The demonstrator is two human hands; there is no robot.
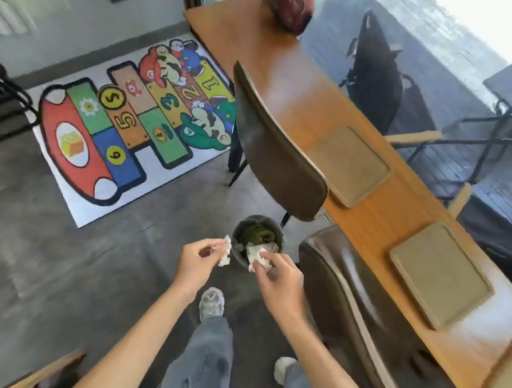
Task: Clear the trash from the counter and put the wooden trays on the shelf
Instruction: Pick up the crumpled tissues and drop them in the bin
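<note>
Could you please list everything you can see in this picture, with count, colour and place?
wooden trays: two, pale tan, on the counter
counter: one, brown wood, right of centre
bin: one, dark, on the floor below the hands
tissues: two, white, one per hand
chairs: two, dark brown, at the counter
play mat: one, multicoloured, on the floor
red object: one, far end of the counter
left hand: pinches a tissue
right hand: pinches a tissue over the bin

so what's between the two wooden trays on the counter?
Head view: only bare counter between the far tray and the near tray.
</note>
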